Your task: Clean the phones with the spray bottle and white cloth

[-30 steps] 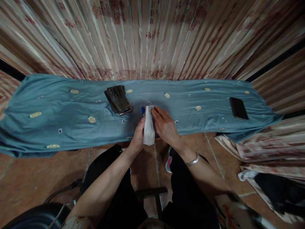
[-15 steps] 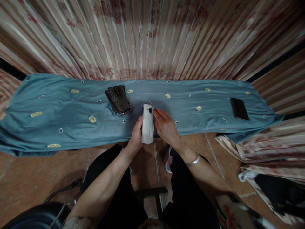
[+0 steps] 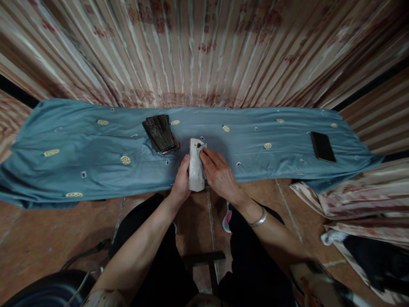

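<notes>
Pleated curtain (image 3: 179, 55), pale with reddish print, hangs behind a long table (image 3: 246, 136) draped in a blue sheet (image 3: 96, 149) with yellow motifs; tiled floor (image 3: 283, 213) below. On the table: one fanned stack of dark phones (image 3: 158, 133), left of centre; one dark phone (image 3: 323, 146), lying alone well to the right. In hand: one white phone (image 3: 195, 170), back face upward, dark camera spot (image 3: 198, 145) near its far end. Left hand (image 3: 182, 177): grips the white phone, thumb along its left edge, other fingers mostly hidden. Right hand (image 3: 220, 172): fingers bent together over a pale tissue (image 3: 203, 146), paper or fabric not certain, pressed to the phone's right side by the camera spot; silver bangle (image 3: 259, 217) at the wrist. Step in hand, as judged: rubbing the phone's back and side. Handling note: grasp the phone firmly by its edges, lay the tissue flat beneath the fingertips, apply light, even pressure, and go gently around the camera spot; a smooth back could slip under a hard push. Position: white phone between the two hands, touching both or their tissue, apparently lifted over the table's near edge, well apart from the single dark phone.
</notes>
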`<state>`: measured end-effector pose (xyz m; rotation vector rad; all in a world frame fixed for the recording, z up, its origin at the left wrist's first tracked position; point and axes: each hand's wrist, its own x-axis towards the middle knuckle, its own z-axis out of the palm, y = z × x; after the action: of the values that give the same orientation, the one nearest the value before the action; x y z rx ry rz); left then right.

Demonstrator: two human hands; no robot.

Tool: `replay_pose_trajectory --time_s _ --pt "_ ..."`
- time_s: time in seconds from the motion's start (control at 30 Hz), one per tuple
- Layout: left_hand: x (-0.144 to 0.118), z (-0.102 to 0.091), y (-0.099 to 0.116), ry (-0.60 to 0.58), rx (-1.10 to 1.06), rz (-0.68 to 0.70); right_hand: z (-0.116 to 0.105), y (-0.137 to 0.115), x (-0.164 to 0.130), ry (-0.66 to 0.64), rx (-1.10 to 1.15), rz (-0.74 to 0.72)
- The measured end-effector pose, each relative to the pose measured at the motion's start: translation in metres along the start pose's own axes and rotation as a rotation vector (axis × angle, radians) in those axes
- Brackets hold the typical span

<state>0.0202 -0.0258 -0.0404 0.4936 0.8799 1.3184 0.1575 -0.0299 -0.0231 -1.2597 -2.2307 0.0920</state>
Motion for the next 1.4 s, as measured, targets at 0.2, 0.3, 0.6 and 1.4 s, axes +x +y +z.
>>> replay_pose_trajectory --time_s 0.2,0.3,0.6,1.4 --pt "-0.001 0.005 -0.001 -0.009 -0.017 0.002 -0.002 -0.006 0.000 0.004 -0.024 -0.037" --pt "-0.002 0.007 -0.001 -0.019 -0.012 -0.010 -0.003 -0.007 0.000 -0.006 -0.026 -0.042" --pt "-0.006 0.006 -0.011 -0.053 0.076 0.047 -0.007 -0.002 0.005 0.008 -0.025 -0.030" --pt "-0.006 0.007 -0.003 0.018 0.020 -0.036 0.007 0.019 0.004 0.043 0.060 0.076"
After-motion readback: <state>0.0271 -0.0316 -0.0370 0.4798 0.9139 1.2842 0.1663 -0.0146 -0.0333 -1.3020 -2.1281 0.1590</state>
